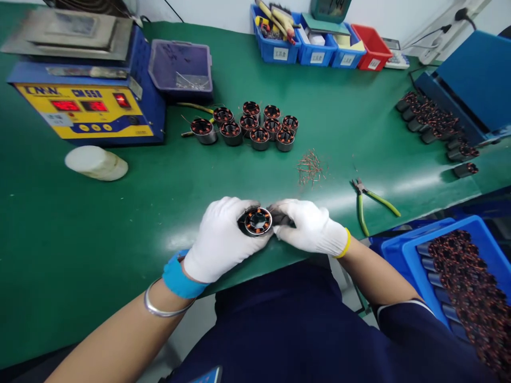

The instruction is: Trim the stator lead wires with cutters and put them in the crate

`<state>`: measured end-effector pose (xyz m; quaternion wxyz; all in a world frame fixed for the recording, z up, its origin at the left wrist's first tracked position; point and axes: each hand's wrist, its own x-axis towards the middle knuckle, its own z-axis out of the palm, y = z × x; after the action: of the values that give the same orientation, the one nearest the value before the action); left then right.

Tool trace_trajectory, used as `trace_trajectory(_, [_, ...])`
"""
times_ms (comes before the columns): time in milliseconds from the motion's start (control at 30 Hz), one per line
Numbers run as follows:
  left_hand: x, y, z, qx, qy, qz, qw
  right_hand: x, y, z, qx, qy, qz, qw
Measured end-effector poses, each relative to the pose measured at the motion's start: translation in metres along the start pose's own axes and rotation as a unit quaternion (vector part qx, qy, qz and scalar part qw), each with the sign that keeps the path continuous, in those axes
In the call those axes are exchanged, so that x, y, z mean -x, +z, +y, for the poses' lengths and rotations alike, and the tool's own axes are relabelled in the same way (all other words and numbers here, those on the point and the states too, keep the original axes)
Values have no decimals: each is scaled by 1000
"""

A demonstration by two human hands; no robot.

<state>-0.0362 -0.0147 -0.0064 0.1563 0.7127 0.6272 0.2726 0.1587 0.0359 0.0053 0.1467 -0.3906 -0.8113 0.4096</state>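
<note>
A motor stator (258, 221) with copper windings and a dark core sits in my left hand (225, 234), near the front edge of the table. Gloved in white, that hand wraps its thumb and fingers around the stator, whose open end faces up. My right hand (307, 223), also in a white glove, has its fingers drawn together at the stator's right side. Whatever its dark fingertips pinch is too small to make out. Beyond the hands stands a group of similar stators (260, 138). Cut copper wire scraps (310, 168) lie to the right of that group.
Green-handled cutting pliers (361, 205) lie at right. A blue bin (479, 229) full of stators stands at lower right. On the left are a yellow-and-blue control unit (91, 109), a white cylinder (97, 163) and a purple bin (181, 64). Blue boxes (279, 52) line the back.
</note>
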Motion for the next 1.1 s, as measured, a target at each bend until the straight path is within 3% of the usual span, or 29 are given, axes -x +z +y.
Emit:
trace_trajectory(100, [0, 1, -3, -37, -6, 2, 999, -6, -4, 3, -168, 43, 48, 984])
trace_trajectory(167, [1, 1, -4, -24, -35, 19, 999, -10, -4, 9, -327, 57, 162, 929])
trace_trajectory(233, [1, 3, -3, -4, -73, 48, 996, -10, 5, 11, -393, 84, 235, 885])
trace_trajectory(267, [1, 4, -2, 6, -90, 60, 994, -9, 12, 9, -395, 100, 227, 884])
trace_trajectory(333, [1, 6, 1, 11, -107, 81, 991, -7, 31, 3, -388, 123, 144, 902])
trace_trajectory(400, [0, 4, 5, 1, -107, 93, 990, -7, 49, -5, -413, 115, 90, 899])
trace_trajectory(467, [-1, -2, 8, 24, -109, 68, 991, -9, 57, -7, -456, 98, 76, 881])
trace_trajectory(533, [-4, -11, 8, 121, -128, -6, 984, -10, 54, -5, -474, 96, 47, 874])
trace_trajectory(633, [-7, -20, 6, 323, -173, -109, 924, -8, 38, 3, -460, 113, -23, 880])
trace_trajectory(800, [-8, -14, 4, 468, -233, -122, 844, 1, 25, 9, -453, 131, -69, 879])
trace_trajectory(867, [-10, -11, 3, 535, -261, -78, 800, 3, 25, 10, -445, 138, -94, 880])
trace_trajectory(967, [-14, -9, -1, 612, -274, 110, 734, 4, 23, 11, -441, 140, -122, 878])
trace_trajectory(1000, [-15, -9, -3, 612, -270, 134, 731, 4, 22, 10, -437, 141, -127, 879])
trace_trajectory(1033, [-15, -10, -3, 600, -267, 112, 745, 4, 21, 10, -430, 141, -128, 882])
trace_trajectory(1100, [-12, -10, -1, 550, -265, -26, 792, 3, 18, 9, -404, 135, -130, 895])
